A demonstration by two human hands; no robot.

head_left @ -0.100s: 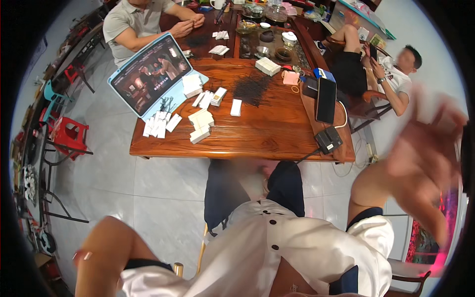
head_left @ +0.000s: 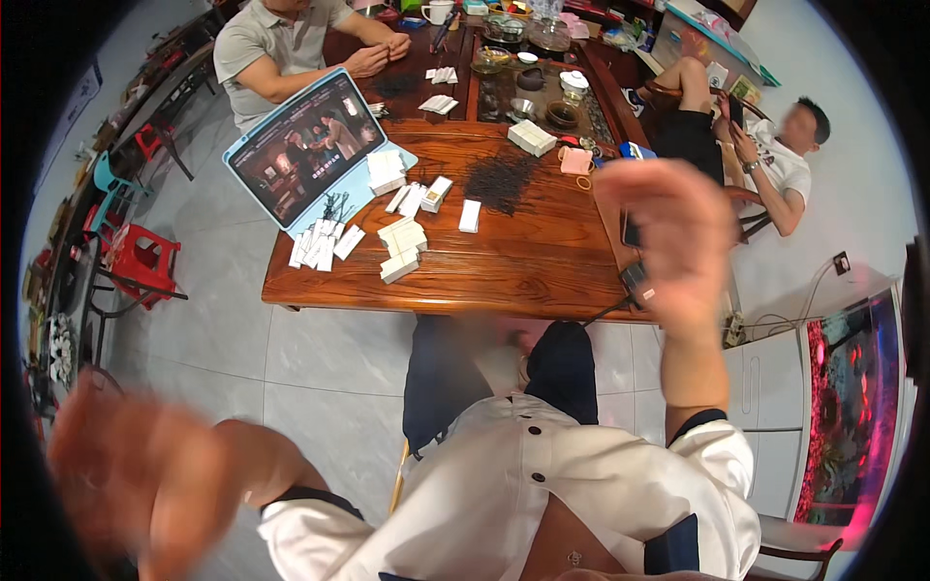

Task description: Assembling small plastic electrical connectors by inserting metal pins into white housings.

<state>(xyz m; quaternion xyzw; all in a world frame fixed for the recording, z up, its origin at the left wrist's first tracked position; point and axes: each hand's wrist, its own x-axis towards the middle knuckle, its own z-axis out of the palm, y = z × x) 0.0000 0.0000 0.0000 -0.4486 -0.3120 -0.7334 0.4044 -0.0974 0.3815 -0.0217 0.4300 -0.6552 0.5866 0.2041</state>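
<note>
My right hand (head_left: 673, 242) is raised at the table's right end, in front of a phone that it partly covers. Its fingers curve loosely apart from the palm, and nothing shows in them. At the lower left, my left hand (head_left: 145, 474) is lifted well clear of the table. Motion smears its fingers, so their shape cannot be read. On the wooden table (head_left: 523, 276) lie a pile of thin black strands (head_left: 499, 182), a single small white box (head_left: 469, 216), stacked cream-white boxes (head_left: 402, 247) and scattered narrow white packets (head_left: 318, 244). Neither hand touches these.
A tablet in a light-blue case (head_left: 310, 150) stands at the table's left, playing a video. Across the table sits a person (head_left: 281, 58) with hands together. Another person (head_left: 775, 160) sits at the right, holding a phone. A tea tray (head_left: 533, 97) lies beyond; a red stool (head_left: 140, 261) stands left.
My right hand has swung inward from the far right to the table's right end. My left hand has come up into view at the lower left. The view has shifted slightly.
</note>
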